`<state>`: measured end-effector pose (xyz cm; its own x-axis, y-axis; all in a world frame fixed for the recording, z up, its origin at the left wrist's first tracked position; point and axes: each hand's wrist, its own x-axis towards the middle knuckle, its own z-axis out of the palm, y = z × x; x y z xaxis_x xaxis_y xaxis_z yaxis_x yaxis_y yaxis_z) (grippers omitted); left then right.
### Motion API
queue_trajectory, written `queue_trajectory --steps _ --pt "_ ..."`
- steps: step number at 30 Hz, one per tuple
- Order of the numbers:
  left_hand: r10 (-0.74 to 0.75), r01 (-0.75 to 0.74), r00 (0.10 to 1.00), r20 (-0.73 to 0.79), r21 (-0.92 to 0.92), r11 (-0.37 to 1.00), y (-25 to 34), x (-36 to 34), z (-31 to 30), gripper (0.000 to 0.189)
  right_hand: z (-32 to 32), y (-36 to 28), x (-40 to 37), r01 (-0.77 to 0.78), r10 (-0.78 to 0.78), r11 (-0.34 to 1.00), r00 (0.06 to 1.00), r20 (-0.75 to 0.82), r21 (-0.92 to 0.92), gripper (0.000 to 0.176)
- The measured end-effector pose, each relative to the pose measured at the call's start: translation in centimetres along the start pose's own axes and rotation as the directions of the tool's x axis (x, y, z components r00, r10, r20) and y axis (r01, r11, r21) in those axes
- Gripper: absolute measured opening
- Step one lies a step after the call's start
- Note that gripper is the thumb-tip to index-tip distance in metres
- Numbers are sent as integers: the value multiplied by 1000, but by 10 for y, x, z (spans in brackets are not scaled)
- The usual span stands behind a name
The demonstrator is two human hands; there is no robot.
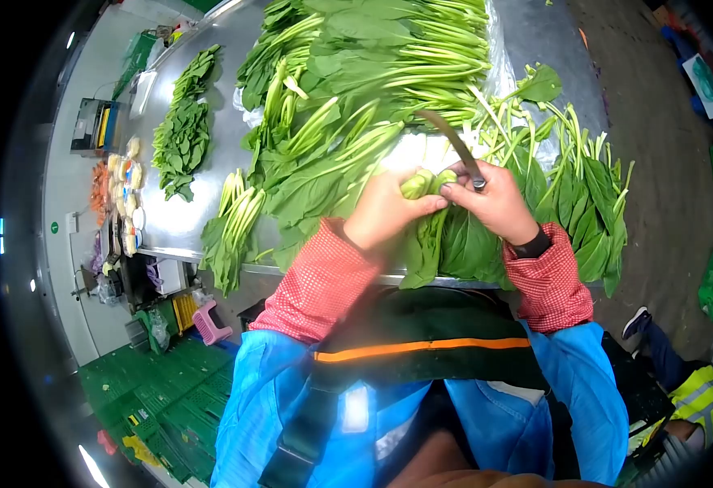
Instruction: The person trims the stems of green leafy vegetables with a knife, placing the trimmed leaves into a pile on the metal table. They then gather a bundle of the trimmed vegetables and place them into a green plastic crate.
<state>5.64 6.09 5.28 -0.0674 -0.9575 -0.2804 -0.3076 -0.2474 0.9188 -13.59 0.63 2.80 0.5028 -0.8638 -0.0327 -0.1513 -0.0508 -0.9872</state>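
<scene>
My left hand (385,207) is closed round the stem ends of some leafy greens (416,185), and the leaves hang below the fingers over the table's near edge. Close beside it, my right hand (499,202) grips a knife (457,148) with a curved blade that points up and left. Its thumb and fingers also press on a pale green stem end (447,177). The two hands nearly meet over the greens. The knife's handle is mostly hidden in the right palm.
A large pile of leafy greens (373,49) covers the middle of the metal table (239,122). Smaller bunches lie at the left (182,130) and right (592,195). Green crates (161,398) stand at lower left. A person in a yellow vest (702,398) is at lower right.
</scene>
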Motion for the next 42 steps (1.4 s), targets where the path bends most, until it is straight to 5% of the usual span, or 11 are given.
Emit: queue_trajectory --steps 7,13,15,17,23,26,29,34,37,39,42 --pt "302 -208 939 -165 427 880 -14 -10 -9 28 -14 -21 -6 -24 56 987 978 201 -159 23" --pt "427 -201 863 -270 592 781 -33 -11 -10 20 -19 -37 -4 -467 414 882 835 363 68 24" --pt "383 -139 875 -297 603 785 -50 -7 -19 20 -30 -31 -8 -444 325 875 833 447 192 20" --pt "263 -107 933 -247 507 855 -67 -7 -27 27 -35 -42 -11 -407 254 855 869 424 321 20" --pt "457 -449 882 -112 93 889 -45 -15 -46 70 37 -60 16 -76 87 956 996 24 -284 19" --pt "359 -330 931 66 -268 905 -25 -33 -65 62 76 -67 21 6 -3 997 999 43 -74 19" --pt "213 -204 977 33 -180 962 -9 -67 -105 50 78 -64 27 -71 65 994 995 71 88 21" --pt "231 -48 902 -366 447 893 24 -134 -209 41 79 -18 43 -70 73 990 997 15 -125 23" --pt "482 257 779 -401 905 338 -34 -133 -269 49 92 19 56 58 -66 920 998 -9 -388 24" --pt "391 468 767 -510 860 203 -114 -127 -298 58 102 42 70 248 -291 774 956 20 -583 26" --pt "66 583 750 -658 705 404 -198 -130 -294 100 114 49 93 204 -245 604 967 64 -770 33"
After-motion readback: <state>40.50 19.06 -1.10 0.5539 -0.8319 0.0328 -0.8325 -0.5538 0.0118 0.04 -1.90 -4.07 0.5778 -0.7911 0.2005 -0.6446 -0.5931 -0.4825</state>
